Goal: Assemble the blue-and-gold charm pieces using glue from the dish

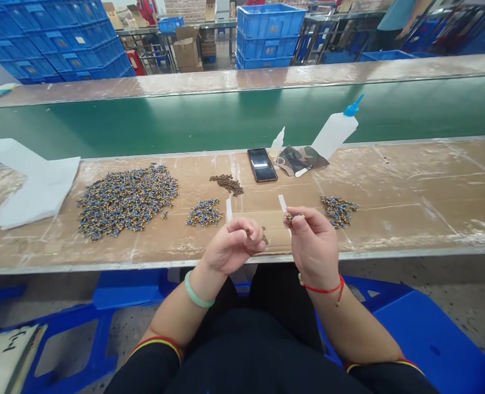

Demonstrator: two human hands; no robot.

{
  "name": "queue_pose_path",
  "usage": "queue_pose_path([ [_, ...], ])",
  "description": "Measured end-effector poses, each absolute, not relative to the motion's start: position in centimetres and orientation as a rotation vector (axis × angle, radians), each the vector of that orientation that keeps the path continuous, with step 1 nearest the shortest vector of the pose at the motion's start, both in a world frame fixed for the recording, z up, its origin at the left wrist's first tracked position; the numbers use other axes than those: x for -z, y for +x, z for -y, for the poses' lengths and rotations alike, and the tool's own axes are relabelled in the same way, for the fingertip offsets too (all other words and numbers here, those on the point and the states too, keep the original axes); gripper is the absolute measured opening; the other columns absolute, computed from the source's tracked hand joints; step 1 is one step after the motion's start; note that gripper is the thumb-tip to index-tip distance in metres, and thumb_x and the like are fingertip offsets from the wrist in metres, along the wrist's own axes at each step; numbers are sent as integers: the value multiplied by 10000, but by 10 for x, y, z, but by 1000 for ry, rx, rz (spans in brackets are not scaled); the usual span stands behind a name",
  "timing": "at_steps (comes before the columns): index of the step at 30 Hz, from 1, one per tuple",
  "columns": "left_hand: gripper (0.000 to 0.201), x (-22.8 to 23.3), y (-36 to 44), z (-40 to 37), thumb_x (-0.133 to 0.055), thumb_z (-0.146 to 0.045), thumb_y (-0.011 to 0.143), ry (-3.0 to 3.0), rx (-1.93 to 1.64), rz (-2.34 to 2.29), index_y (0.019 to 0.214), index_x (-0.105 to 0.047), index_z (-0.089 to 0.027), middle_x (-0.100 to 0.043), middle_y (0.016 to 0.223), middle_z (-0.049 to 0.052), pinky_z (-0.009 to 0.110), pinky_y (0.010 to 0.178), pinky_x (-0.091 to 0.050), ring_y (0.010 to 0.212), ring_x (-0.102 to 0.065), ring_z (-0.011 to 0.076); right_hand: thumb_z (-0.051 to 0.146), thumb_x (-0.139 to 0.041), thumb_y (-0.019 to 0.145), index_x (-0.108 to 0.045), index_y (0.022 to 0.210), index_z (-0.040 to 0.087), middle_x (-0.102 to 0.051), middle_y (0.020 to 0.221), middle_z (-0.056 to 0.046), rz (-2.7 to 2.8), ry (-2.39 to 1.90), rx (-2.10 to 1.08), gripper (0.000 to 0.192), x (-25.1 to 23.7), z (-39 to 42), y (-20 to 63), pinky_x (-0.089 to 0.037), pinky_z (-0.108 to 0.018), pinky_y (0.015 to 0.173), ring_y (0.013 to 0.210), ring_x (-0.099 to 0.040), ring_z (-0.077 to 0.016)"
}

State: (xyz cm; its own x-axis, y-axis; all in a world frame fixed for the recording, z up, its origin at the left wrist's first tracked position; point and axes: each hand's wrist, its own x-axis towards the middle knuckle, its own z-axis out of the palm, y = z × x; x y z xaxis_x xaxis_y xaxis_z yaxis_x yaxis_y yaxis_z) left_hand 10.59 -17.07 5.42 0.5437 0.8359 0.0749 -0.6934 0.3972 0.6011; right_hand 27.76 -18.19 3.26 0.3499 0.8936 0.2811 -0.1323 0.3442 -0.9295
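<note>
My left hand (231,246) is closed in a pinch over the front of the cardboard-covered table, a small brown piece (248,232) at its fingertips. To its right, my right hand (316,246) pinches a small blue and gold metal part (294,216), mostly covered by thumb and finger. The hands are apart. Beyond the left hand lie a small pile of blue and gold parts (204,212) and a heap of small brown pieces (228,184). Another small pile of these parts (338,210) is just beyond the right hand. A few brown pieces (266,236) lie between the hands.
A large heap of blue and gold parts (127,200) covers the table's left. Along the back are a phone (262,164), a small dropper bottle (278,143) and a white squeeze bottle (336,134). Behind runs a green conveyor belt (209,117); blue crates (269,35) stand beyond.
</note>
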Motion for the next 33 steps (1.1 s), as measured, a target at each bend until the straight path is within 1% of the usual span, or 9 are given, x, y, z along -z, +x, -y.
queue_pose_path([
  [5, 332, -58, 105, 172, -970, -386, 665, 588, -986, -273, 688, -692, -206, -423, 635, -52, 265, 581, -267, 589, -270, 92, 600, -859, 805, -820, 911, 281, -756, 820, -19, 1137, -1067, -882, 338, -29, 184, 291, -571, -324, 723, 761, -690, -177],
  [8, 363, -55, 97, 174, -968, -422, 671, 608, -994, -284, 671, -672, -211, -401, 630, -52, 271, 585, -288, 585, -267, 95, 635, -836, 812, -815, 912, 267, -757, 815, -27, 1246, -1138, -872, 382, -32, 181, 296, -566, -331, 714, 746, -684, -179],
  [11, 375, -43, 83, 176, -953, -462, 689, 674, -1031, -312, 665, -665, -223, -370, 625, -51, 280, 585, -309, 571, -260, 97, 650, -789, 851, -818, 909, 255, -748, 787, -29, 1425, -1182, -841, 400, -35, 177, 301, -546, -342, 699, 713, -661, -179],
  [14, 321, -21, 68, 180, -937, -441, 718, 672, -1109, -380, 699, -694, -232, -351, 631, -50, 266, 577, -297, 573, -260, 98, 606, -753, 904, -815, 888, 244, -740, 771, -32, 1679, -1173, -818, 368, -34, 172, 306, -533, -357, 718, 721, -645, -186],
  [18, 278, 9, 61, 185, -934, -397, 717, 596, -1163, -455, 733, -716, -225, -393, 658, -41, 252, 576, -299, 596, -308, 98, 487, -736, 955, -808, 876, 233, -724, 817, -46, 1955, -1153, -706, 275, -27, 166, 316, -521, -388, 821, 823, -639, -203],
  [22, 258, 21, 67, 189, -912, -380, 747, 615, -1165, -455, 770, -713, -219, -421, 659, -39, 261, 590, -312, 609, -358, 104, 395, -737, 966, -808, 918, 237, -696, 867, -51, 2091, -1134, -657, 180, -23, 161, 326, -509, -396, 851, 872, -628, -214],
  [24, 278, 22, 70, 190, -916, -390, 741, 621, -1169, -459, 770, -703, -214, -442, 657, -39, 270, 600, -320, 605, -366, 104, 367, -737, 967, -808, 931, 247, -686, 884, -50, 2132, -1127, -648, 144, -24, 159, 330, -506, -400, 855, 887, -625, -219],
  [28, 339, 20, 76, 193, -935, -411, 710, 613, -1163, -483, 746, -677, -194, -481, 666, -35, 272, 602, -327, 604, -410, 103, 368, -732, 971, -813, 947, 257, -669, 887, -45, 2188, -1106, -641, 140, -30, 157, 337, -495, -396, 838, 873, -613, -214],
  [33, 341, 14, 83, 197, -959, -401, 674, 578, -1172, -499, 723, -698, -187, -538, 675, -21, 264, 603, -343, 618, -462, 105, 403, -715, 976, -815, 918, 269, -662, 867, -46, 2229, -1119, -641, 177, -36, 157, 340, -488, -398, 803, 833, -585, -215],
])
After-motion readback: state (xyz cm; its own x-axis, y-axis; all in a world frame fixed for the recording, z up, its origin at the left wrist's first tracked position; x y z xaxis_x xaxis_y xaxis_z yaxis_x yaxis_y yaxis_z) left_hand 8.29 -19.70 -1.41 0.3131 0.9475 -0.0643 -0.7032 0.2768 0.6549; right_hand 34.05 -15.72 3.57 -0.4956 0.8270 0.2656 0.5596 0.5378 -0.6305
